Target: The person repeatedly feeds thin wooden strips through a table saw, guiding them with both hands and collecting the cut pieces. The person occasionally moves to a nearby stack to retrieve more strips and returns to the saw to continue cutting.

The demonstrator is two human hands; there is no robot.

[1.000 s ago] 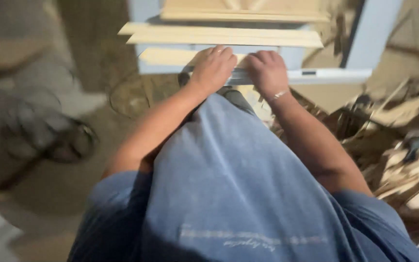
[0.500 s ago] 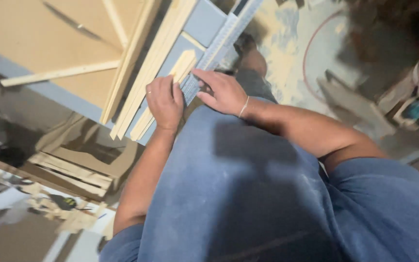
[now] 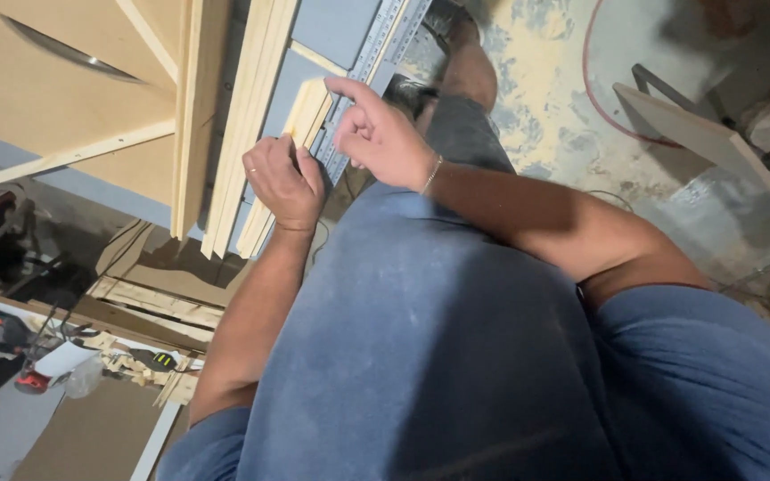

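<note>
Wood strip [image 3: 307, 111] | under left hand [image 3: 283, 181] | right hand [image 3: 376, 134] beside

A short wood strip [image 3: 307, 111] lies on the saw table [image 3: 331, 31], just beside its edge rail [image 3: 376, 53]; longer wood slats [image 3: 247, 116] lie left of it.

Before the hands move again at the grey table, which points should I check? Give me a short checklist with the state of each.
1. Left hand rests on the short wood strip: ok.
2. Right hand index finger points at the metal ruler rail: ok.
3. Strip lies beside the rail: ok; flush contact: cannot tell.
4. Long wood slats lie apart from both hands: ok.
5. Ruler marks readable: cannot tell.
</note>
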